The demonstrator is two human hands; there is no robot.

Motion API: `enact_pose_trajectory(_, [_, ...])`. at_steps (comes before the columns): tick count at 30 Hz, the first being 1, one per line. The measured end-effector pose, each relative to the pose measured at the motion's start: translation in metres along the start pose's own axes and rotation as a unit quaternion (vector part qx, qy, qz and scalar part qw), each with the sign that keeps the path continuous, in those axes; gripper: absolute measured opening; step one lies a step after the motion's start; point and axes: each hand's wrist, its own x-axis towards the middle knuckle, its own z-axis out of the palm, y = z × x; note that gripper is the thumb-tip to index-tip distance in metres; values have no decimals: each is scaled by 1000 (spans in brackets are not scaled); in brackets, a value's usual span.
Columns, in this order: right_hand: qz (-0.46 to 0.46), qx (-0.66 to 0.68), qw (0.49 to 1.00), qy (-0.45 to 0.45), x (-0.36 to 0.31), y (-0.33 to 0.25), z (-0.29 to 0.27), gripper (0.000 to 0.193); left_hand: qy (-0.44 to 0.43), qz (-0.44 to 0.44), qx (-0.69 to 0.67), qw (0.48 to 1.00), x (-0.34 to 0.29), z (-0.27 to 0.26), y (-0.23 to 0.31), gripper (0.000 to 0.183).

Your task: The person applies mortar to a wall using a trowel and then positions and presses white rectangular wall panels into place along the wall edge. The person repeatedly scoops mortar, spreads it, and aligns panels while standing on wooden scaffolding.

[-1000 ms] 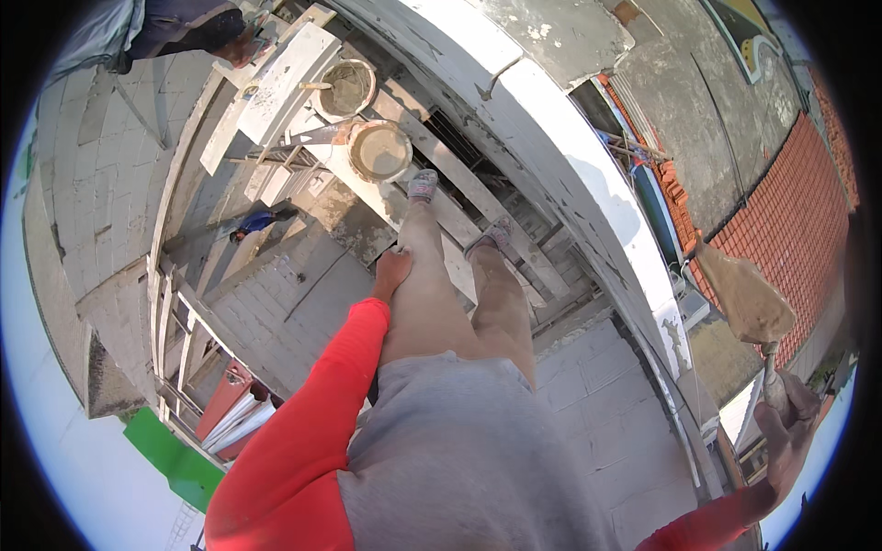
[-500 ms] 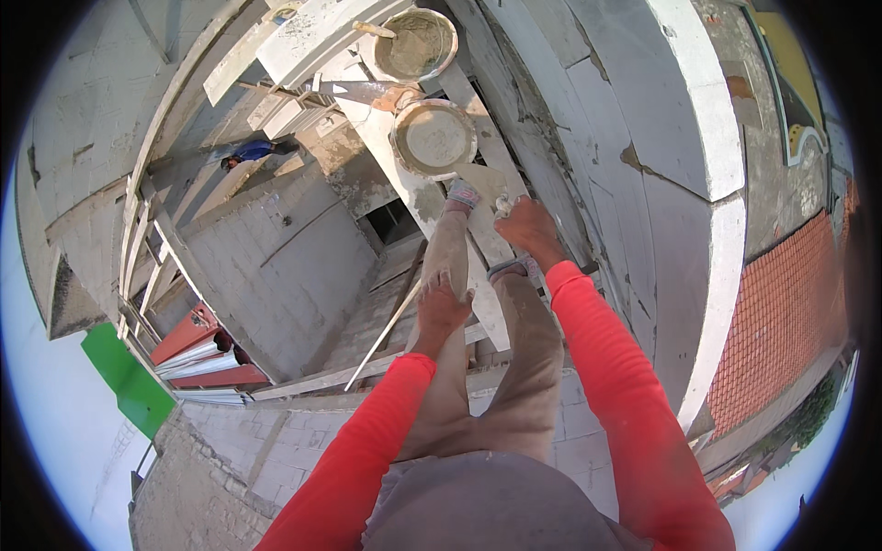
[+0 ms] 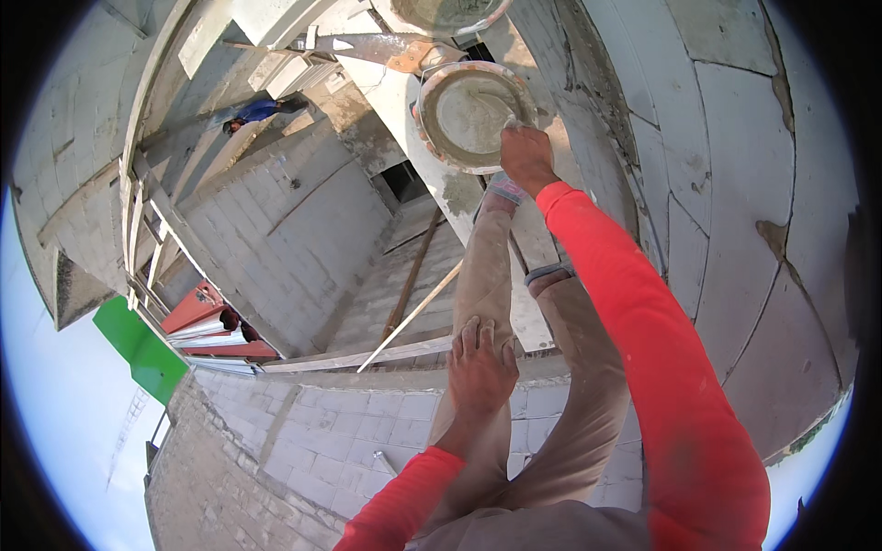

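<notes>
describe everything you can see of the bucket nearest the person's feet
The bucket is round, open-topped and upright, perhaps plastic, its pale rim smeared and stained. Wet-looking grey-brown mix lies inside, coating the inner wall. It stands on pale planking beside a saw's handle; the right hand is at its lower right edge, hiding part of the rim.

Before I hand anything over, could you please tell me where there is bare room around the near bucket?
The plank is bare between the saw, the near bucket and its own left edge; another strip shows between the trouser legs. It's crowded above, where saw and far bucket sit close, and at the near bucket's lower rim, by the right hand.
</notes>
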Motion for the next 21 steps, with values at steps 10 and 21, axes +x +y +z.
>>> enact_pose_trajectory(10, [168, 204, 957, -118, -76, 32, -33, 50, -11, 0, 43, 999, 11, -15, 0, 52])
enact_pose_trajectory(21, [138, 314, 938, 58, -491, 15, -239, 62, -9, 99, 69, 993, 29, -38, 7, 46])
